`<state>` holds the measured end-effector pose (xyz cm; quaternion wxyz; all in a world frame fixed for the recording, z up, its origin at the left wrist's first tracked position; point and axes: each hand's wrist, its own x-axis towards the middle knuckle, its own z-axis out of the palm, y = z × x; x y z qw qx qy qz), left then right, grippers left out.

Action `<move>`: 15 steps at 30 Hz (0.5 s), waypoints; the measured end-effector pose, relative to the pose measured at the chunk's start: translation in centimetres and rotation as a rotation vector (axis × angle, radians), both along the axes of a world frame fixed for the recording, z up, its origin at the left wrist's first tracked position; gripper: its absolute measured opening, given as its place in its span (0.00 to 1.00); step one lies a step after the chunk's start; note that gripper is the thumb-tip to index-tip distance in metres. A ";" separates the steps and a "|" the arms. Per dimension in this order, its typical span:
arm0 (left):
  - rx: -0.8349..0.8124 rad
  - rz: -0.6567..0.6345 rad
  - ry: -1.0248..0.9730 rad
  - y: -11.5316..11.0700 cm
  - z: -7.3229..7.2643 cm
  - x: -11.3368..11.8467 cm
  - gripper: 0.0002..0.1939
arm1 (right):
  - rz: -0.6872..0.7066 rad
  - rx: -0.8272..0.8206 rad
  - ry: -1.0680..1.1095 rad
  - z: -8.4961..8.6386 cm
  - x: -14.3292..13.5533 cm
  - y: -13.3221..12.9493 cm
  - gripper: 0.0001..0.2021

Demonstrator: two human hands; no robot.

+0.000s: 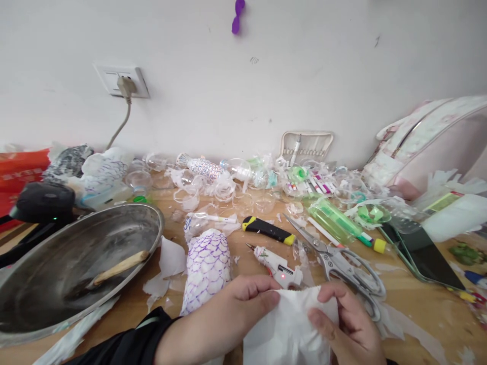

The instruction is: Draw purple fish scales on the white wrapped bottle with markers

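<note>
My left hand (247, 304) pinches the upper left edge of a sheet of white paper (289, 329), thumb on top. The sheet's upper right corner is gripped between thumb and fingers of my right hand (342, 319). The paper looks thin and creased, and its lower part runs out of view. Just left of my left hand lies a white fish-shaped piece (207, 258) with purple scales drawn on it, partly hidden by my forearm. A white glue gun (277, 266) with a lit red light lies beyond the paper. Grey scissors (335, 258) lie open beyond my right hand.
A metal basin (154, 223) with a wooden stick (122, 266) stands at left. A yellow-black utility knife (268, 229), green plastic bottle (331, 218) and dark-screened phone (426, 253) lie ahead. Plastic scraps and markers (319, 183) line the wall; a pink backpack (437, 147) stands at right.
</note>
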<state>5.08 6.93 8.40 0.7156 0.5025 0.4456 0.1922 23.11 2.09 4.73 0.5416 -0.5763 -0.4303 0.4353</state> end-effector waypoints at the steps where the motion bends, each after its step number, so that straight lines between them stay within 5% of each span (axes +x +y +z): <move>1: 0.007 0.004 -0.008 0.1 0.0 0.0 0.14 | 0.057 0.049 -0.051 -0.2 0.4 0.1 0.09; 5: 0.009 0.041 -0.030 0.4 0.3 0.2 0.11 | 0.137 0.236 -0.289 -0.2 1.3 0.8 0.05; 15: -0.054 0.021 -0.095 0.2 0.6 0.0 0.12 | 0.059 0.290 -0.447 0.3 1.0 1.5 0.04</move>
